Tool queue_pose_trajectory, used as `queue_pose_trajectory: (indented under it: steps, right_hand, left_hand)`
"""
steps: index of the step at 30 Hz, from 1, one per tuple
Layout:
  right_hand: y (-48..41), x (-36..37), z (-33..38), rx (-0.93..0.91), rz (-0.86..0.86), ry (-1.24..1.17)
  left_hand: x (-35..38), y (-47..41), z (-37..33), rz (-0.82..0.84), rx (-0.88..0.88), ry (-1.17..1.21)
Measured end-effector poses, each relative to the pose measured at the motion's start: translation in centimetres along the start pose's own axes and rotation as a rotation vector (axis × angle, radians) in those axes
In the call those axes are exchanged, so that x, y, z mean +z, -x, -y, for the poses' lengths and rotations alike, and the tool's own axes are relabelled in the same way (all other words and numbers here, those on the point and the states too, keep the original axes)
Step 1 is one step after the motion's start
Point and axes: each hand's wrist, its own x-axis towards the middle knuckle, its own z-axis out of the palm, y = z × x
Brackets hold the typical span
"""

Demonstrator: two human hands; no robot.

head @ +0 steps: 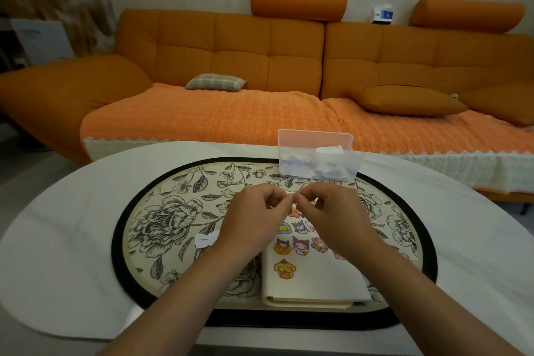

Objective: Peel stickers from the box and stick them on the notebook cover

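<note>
Now we hold both hands together over the far end of the notebook (312,280). Our left hand (254,220) and right hand (336,215) have their fingers curled in, and thumb and forefinger tips meet in the middle, pinching a small sticker (290,196) between them. It is too small and too hidden for us to tell its picture or whether its backing is on.

The notebook lies closed on the mat (161,222), cream cover up, spine edge toward us. Several cartoon stickers (300,244) are stuck on the cover, most in rows under our hands and one yellow one alone nearer to us.

The box (315,139), of clear plastic, stands at the far edge of the mat, just beyond our hands, with white papers inside. A white scrap (205,240) lies on the mat just left of our left wrist. The mat sits on a white table (72,211), and an orange sofa (231,46) is behind it.
</note>
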Motion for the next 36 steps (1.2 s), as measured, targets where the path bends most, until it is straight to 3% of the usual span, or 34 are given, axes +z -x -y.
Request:
queue_pose_trajectory:
  steps: [5,11,28,36]
  right_hand:
    - [0.02,0.1,0.16,0.038,0.004,-0.057]
    - [0.12,-0.77,0.67,0.099,0.076,-0.325]
    - [0.18,-0.32,0.31,0.067,0.023,-0.203]
    - [0.04,-0.49,0.42,0.255,0.109,-0.528]
  left_hand:
    - [0.01,-0.17,0.04,0.036,0.029,-0.004]
    - [-0.3,-0.33,0.04,0.087,0.031,0.024]
    - [-0.05,-0.31,0.21,0.094,0.053,-0.04]
    - [-0.49,-0.39,-0.1,0.159,0.082,0.017]
